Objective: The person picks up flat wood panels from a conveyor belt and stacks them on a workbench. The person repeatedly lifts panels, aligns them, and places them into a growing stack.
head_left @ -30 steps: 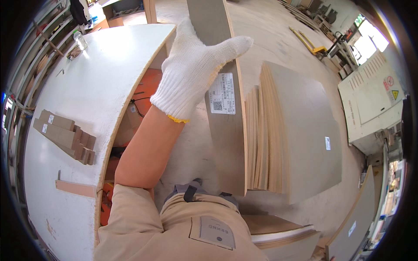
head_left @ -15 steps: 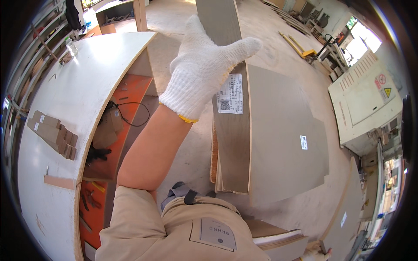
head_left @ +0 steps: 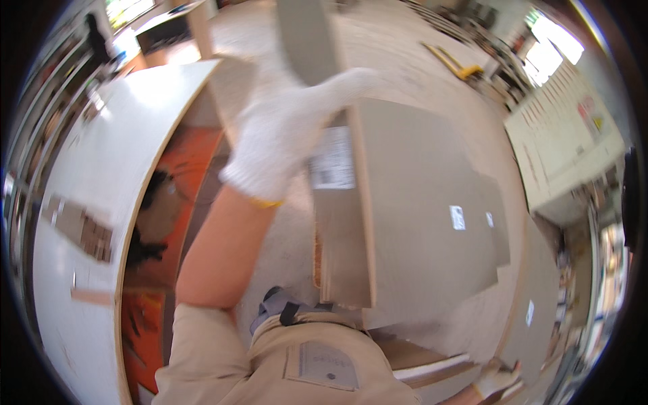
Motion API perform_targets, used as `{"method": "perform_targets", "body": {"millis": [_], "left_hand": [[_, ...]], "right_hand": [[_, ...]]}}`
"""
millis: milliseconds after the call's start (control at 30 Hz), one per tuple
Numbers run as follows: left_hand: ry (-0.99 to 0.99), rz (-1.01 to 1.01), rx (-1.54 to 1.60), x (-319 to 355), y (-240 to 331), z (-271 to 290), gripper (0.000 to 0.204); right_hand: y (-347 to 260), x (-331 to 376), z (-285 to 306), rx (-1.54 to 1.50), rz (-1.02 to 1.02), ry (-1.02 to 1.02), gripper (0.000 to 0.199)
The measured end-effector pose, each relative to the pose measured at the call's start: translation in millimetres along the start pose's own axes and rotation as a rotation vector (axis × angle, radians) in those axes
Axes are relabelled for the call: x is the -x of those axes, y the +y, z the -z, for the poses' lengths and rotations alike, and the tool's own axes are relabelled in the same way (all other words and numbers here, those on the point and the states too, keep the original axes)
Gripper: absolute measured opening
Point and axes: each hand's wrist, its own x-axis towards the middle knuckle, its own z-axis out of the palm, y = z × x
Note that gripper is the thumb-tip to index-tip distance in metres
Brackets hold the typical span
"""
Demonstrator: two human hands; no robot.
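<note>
While the white-gloved left hand (head_left: 287, 145) clamps its fingers over the tall grey laminated board (head_left: 341, 202), that board may tip right onto the flat grey panels (head_left: 432, 229); the right hand (head_left: 496, 378) is near, grip unclear.

Dusty concrete floor (head_left: 432, 88) under grey boards (head_left: 432, 229); white workbench (head_left: 88, 202) with wood blocks (head_left: 84, 229).

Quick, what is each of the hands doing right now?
Left hand: in a white glove, closed on the top edge of an upright grey board.
Right hand: barely visible at the lower edge; cannot be told.
</note>
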Motion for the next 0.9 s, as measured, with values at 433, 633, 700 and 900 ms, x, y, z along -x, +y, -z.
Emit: {"method": "perform_targets", "body": {"millis": [433,633,700,900], "left_hand": [[0.17,0.206,-0.027,37,-62,54,0.071],[0.268,0.199,-0.196,43,-65,62,0.064],[0.297,0.19,-0.376,43,-57,60,0.067],[0.229,0.3,-0.437,34,-39,50,0.069]], "right_hand": [[70,-81,-62,-0.18,-0.24,0.01,0.023],[148,-126,-133,-0.142,-0.377,-0.064,0.015],[172,-129,-153,-0.18,-0.444,-0.063,0.015],[273,-144,-169,-0.256,-0.599,-0.087,0.015]]}}
